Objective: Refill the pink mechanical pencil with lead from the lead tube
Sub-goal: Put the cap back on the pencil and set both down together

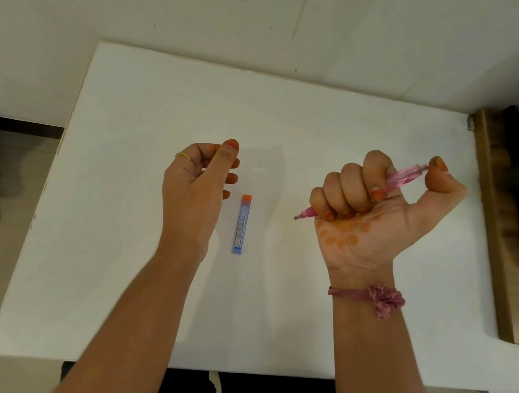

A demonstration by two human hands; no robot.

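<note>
Two hands up, barely started imo. Right hand [381, 205] fists the translucent pink plastic mechanical pencil [402, 180] at right of frame, thumb on its cap. Left hand [198, 177] hangs half-curled, holding nothing. Slim blue lead tube w/ orange cap [241, 224] lies mid-frame on the white table [117, 277], cap on, so basically everything's left.

Left hand [194, 183] wears a gold ring [184, 156]; right hand [374, 213] shows orange-painted nails, orange palm dots, perhaps henna; frayed pink wrist thread [378, 298].
</note>
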